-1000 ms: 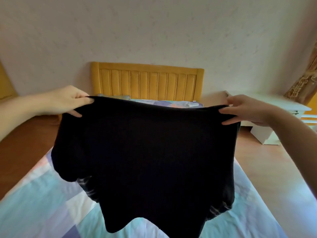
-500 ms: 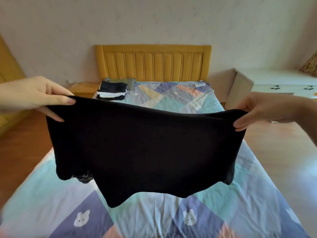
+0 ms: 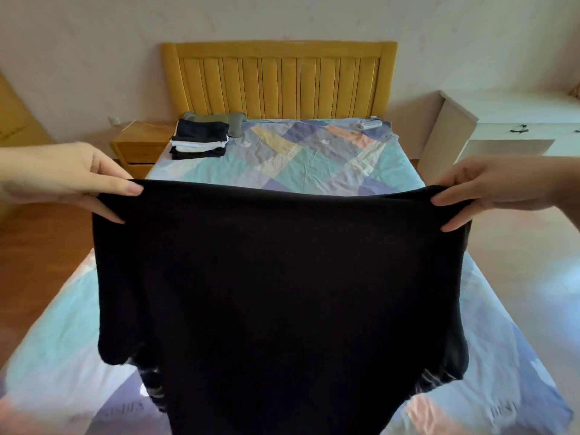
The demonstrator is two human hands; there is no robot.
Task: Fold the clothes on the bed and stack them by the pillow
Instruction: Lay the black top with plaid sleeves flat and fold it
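Observation:
A black garment (image 3: 276,296) hangs spread out in the air above the bed (image 3: 314,158). My left hand (image 3: 69,177) pinches its upper left corner and my right hand (image 3: 489,186) pinches its upper right corner. The cloth's lower edge drops out of view at the bottom, and striped cuffs show at its lower sides. A stack of folded black and white clothes (image 3: 201,141) lies at the bed's far left, beside a green pillow (image 3: 219,120) by the headboard.
The yellow wooden headboard (image 3: 279,80) stands against the far wall. A wooden nightstand (image 3: 141,146) is left of the bed and a white cabinet (image 3: 502,133) right of it. A small white remote-like thing (image 3: 372,124) lies at the far right of the bed.
The view has tilted down and the garment has sunk lower over the bed, still stretched between both hands. The folded stack and pillow have come into sight.

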